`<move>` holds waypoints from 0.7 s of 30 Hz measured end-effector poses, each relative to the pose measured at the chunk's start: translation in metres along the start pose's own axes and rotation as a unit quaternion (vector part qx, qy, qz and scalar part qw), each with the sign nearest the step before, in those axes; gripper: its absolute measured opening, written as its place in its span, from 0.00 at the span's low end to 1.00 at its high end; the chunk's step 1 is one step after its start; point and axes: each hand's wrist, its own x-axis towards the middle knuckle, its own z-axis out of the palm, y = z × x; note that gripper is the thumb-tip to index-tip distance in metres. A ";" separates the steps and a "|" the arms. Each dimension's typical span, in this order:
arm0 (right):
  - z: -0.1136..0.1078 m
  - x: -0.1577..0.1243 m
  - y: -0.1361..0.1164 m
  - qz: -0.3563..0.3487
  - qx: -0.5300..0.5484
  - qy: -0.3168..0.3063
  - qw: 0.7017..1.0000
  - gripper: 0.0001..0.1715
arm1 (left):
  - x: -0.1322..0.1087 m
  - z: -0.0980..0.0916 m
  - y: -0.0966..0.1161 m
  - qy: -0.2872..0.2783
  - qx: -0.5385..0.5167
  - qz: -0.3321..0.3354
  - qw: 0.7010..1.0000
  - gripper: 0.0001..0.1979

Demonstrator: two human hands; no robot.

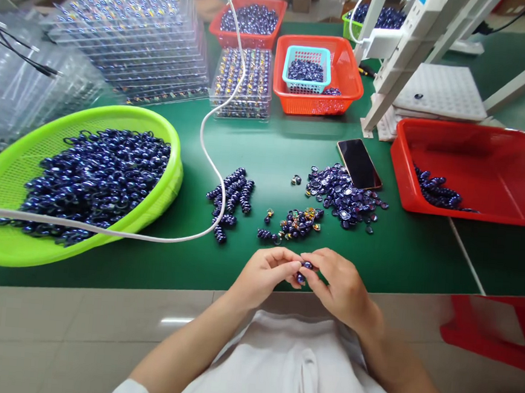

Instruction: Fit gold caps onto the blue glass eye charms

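Note:
Close together at the table's front edge, my left hand (pixel 268 274) and my right hand (pixel 340 282) pinch small shiny dark-blue pieces (pixel 301 277) between their fingertips. Just beyond the hands lies a small heap of dark pieces mixed with amber ones (pixel 299 223), with a short dark stack (pixel 266 235) at its left. Behind it to the right spreads a pile of dark flat pieces (pixel 346 197), touching a black phone (pixel 359 163). Several twisted dark stacks (pixel 233 194) rest on the green table left of centre.
A green basket (pixel 173 180) of dark rings stands at left, crossed by a white cable (pixel 205 146). Clear trays (pixel 163 67) are stacked behind. Red baskets (pixel 288 104) stand at the back, a red tray (pixel 479 210) at right, beside a metal post (pixel 393 73).

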 end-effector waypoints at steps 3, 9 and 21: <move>-0.002 -0.002 0.003 -0.010 -0.022 -0.017 1.000 0.11 | -0.003 0.003 0.004 -0.006 0.016 0.001 1.000 0.16; 0.000 -0.004 0.002 -0.030 -0.044 0.016 0.998 0.07 | -0.007 0.005 0.006 -0.013 0.018 0.012 1.000 0.16; 0.006 -0.010 0.005 -0.022 -0.030 0.031 0.999 0.10 | -0.008 0.004 0.007 -0.010 0.081 0.028 0.996 0.15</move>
